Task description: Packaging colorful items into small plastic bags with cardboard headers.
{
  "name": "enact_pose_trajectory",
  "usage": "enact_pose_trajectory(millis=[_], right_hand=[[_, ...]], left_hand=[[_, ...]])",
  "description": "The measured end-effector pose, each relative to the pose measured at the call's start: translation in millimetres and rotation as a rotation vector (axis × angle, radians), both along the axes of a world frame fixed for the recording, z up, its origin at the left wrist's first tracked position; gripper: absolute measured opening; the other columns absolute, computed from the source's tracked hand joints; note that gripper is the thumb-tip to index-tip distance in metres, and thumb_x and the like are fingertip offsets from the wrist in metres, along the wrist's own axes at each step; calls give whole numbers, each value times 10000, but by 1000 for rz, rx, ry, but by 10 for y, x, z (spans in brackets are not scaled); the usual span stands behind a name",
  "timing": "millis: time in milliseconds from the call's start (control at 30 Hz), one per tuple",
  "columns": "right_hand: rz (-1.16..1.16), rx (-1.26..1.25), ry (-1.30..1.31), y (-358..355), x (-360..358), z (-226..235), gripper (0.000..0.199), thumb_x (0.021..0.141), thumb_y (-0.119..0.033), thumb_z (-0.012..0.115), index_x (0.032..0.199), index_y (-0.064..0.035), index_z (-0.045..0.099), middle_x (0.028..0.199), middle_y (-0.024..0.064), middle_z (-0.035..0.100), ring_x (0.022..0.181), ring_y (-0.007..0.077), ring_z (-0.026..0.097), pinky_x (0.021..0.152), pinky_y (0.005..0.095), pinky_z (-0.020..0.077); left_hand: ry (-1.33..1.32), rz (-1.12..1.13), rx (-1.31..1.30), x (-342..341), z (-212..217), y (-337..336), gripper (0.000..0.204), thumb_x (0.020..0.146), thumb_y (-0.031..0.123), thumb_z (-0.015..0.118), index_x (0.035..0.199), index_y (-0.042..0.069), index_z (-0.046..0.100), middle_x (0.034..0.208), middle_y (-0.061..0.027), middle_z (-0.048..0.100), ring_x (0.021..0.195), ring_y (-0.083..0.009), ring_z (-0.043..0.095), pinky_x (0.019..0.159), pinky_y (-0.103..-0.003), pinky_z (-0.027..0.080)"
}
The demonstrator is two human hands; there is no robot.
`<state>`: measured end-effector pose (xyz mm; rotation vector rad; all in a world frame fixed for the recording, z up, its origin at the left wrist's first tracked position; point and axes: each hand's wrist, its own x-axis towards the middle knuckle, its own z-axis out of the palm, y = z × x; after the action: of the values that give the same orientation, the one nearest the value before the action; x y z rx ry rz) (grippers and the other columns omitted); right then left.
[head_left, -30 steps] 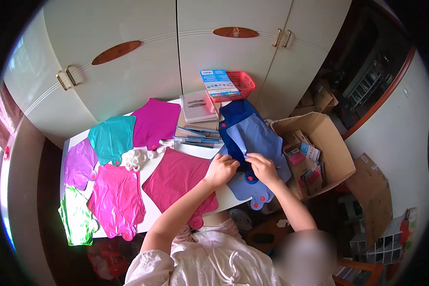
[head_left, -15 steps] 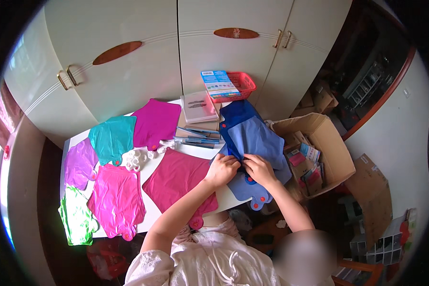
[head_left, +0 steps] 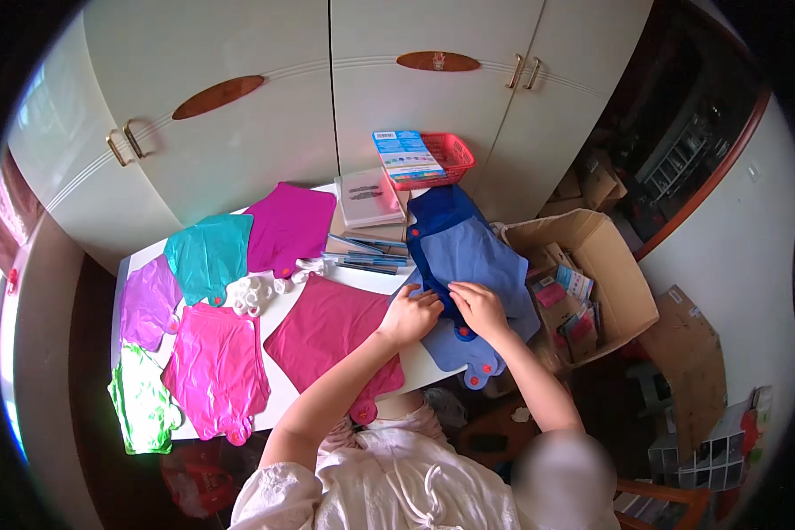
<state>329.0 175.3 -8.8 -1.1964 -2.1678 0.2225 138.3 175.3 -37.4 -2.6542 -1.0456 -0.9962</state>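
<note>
A dark blue flat sheet (head_left: pixel 446 204), which looks like an uninflated foil balloon, lies at the table's right end with light blue ones (head_left: pixel 464 252) over and under it. My left hand (head_left: pixel 412 316) is closed with curled fingers on the near part of the dark blue balloon. Close beside it, my right hand (head_left: pixel 478 309) bends its fingers in a pinch at the same dark blue piece; the fingertips hide what exactly they grip. Round tabs with red dots (head_left: pixel 474 378) hang at the near edge. A dark pink balloon (head_left: pixel 331 336) lies left of my left hand.
Pink (head_left: pixel 216 371), green (head_left: pixel 144 406), purple (head_left: pixel 148 302), teal (head_left: pixel 208 256) and magenta (head_left: pixel 291 225) balloons spread leftward, with white ribbon coils (head_left: pixel 249 296). Blue-grey sticks (head_left: pixel 369 254), a clear case (head_left: pixel 369 199) and a red basket (head_left: pixel 455 156) stand behind. An open cardboard box (head_left: pixel 623 305) is at right.
My right hand has shifted slightly up and left, its fingers a little straighter. My left hand stays nearly in place, and the dark blue balloon's near part has shifted slightly between them.
</note>
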Motion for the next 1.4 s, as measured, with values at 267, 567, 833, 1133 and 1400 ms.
enact_pose_trajectory(millis=[267,567,833,1133,1400], right_hand=[[142,-45,-5,-41,22,1,280,855,-113,594,1102,10,644,1093,169,656,1031,299,626,892,369,500],[-236,-175,305,276,249,-16,232,919,-134,575,1065,28,655,902,141,710,761,128,649,673,286,500],[-519,-183,957,1203,1278,761,234,833,-50,659,1031,-81,537,927,30,562,844,136,528,750,284,449],[-730,423,634,1599,1956,1854,97,863,-54,613,948,-80,574,808,71,631,738,183,610,733,307,479],[-374,615,169,1070,496,2201,180,893,-17,517,1008,-50,651,932,143,682,878,303,665,752,354,510]], left_hand=[[23,-3,-96,-3,9,7,100,771,156,608,853,101,624,943,-40,667,948,-168,635,949,-385,422],[116,7,-143,-3,7,-12,157,869,156,511,978,87,602,1148,-72,655,1130,-191,588,983,-421,391],[172,35,-232,-40,18,-19,213,875,135,484,1053,66,576,1167,-100,645,1163,-208,571,1006,-434,373],[149,4,-219,-29,36,11,232,898,147,491,1092,49,572,1132,-100,657,1145,-200,586,1011,-438,366],[190,2,-309,-125,263,-177,216,889,130,472,1072,77,574,1099,-140,662,1108,-242,607,1009,-444,370]])
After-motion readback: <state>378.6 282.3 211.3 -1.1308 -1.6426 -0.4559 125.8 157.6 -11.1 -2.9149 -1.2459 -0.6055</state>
